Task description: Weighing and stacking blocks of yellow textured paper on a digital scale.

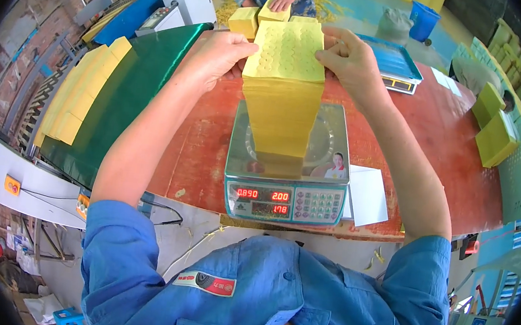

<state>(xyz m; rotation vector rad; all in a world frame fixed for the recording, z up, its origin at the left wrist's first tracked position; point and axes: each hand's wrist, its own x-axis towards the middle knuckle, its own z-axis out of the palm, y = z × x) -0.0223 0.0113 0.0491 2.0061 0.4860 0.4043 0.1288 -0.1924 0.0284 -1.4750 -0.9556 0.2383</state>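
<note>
A tall stack of yellow paper sheets (282,105) stands upright on the steel pan of a digital weighing scale (332,135). Rows of small curved cuts mark its top sheet. My left hand (219,53) pinches the upper left edge of the stack between thumb and curled fingers. On the opposite edge, my right hand (353,60) pinches the paper the same way, with a ring on one finger. The fingers behind the stack are partly hidden. Red digits glow on the scale's front display.
White sheets (369,197) lie beside the scale on the red table (437,154). Across it, a co-worker's hand (282,0) rests on yellow paper blocks. A blue-topped scale (389,59) stands back right. Yellow stacks (497,138) line the right edge; more paper (85,92) lies along the green surface at left.
</note>
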